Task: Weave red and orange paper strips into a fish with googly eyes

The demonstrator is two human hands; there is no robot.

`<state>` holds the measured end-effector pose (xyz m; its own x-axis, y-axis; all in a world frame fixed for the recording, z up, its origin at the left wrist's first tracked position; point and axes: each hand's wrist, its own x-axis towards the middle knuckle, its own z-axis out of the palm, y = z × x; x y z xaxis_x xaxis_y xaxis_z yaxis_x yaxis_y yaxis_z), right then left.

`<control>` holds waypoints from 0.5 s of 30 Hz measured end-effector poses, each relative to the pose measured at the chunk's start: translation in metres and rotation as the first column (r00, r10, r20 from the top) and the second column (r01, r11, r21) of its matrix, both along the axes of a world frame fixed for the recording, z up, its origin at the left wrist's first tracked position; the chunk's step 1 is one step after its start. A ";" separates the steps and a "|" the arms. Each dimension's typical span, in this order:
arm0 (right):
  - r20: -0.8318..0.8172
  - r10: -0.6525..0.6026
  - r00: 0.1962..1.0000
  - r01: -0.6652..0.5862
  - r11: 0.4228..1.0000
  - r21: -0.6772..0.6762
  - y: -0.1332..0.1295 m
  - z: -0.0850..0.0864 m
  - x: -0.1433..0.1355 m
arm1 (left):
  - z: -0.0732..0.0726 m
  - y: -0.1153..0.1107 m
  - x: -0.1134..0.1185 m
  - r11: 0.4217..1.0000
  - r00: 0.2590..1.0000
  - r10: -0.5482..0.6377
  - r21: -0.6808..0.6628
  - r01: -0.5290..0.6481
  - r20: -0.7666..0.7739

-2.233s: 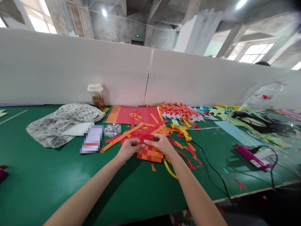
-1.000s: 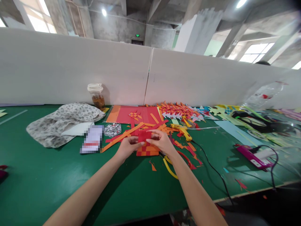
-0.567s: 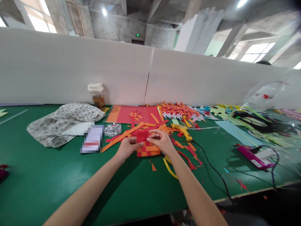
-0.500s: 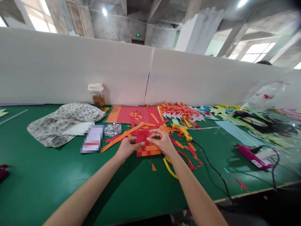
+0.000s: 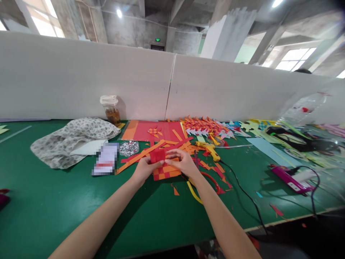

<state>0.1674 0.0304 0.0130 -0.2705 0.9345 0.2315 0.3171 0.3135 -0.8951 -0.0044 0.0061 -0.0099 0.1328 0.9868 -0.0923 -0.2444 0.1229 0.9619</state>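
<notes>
And here's the red-and-orange woven paper [image 5: 167, 174], pinched between the thumbs and fingers of the left hand [image 5: 145, 169] and right hand [image 5: 182, 164], right between the two. It's just above a green table [image 5: 67, 216], a pale partition [image 5: 121, 79] beyond it, loose strips [image 5: 151, 151] crowding its far side, a yellow glue gun [image 5: 211, 150] to its right and, partly under the right wrist, what look like scissors [image 5: 194, 194].

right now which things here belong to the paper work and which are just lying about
Likely in the job:
woven paper, between left hand and right hand
paper strips
scissors
glue gun

Likely just lying about:
cup
cloth
bottle
</notes>
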 end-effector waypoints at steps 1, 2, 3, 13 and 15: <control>0.018 0.005 1.000 -0.005 1.000 0.009 0.000 0.000 0.001 | 0.000 0.000 0.000 1.000 1.000 0.009 -0.002 -0.009 0.005; 0.032 0.010 0.999 -0.010 1.000 0.012 0.000 0.001 0.002 | 0.000 0.000 -0.001 1.000 1.000 0.014 -0.006 -0.014 0.007; 0.039 0.014 0.999 -0.014 1.000 0.009 0.001 0.001 0.002 | 0.000 0.000 -0.001 1.000 1.000 0.018 -0.009 -0.018 0.005; 0.085 0.046 0.995 -0.046 0.999 -0.004 0.001 0.000 0.005 | 0.002 0.000 0.000 1.000 1.000 0.020 -0.021 -0.021 -0.005; 0.078 0.052 0.996 -0.052 0.999 -0.006 0.001 0.000 0.004 | 0.002 0.000 -0.001 1.000 1.000 0.016 -0.006 -0.016 0.013</control>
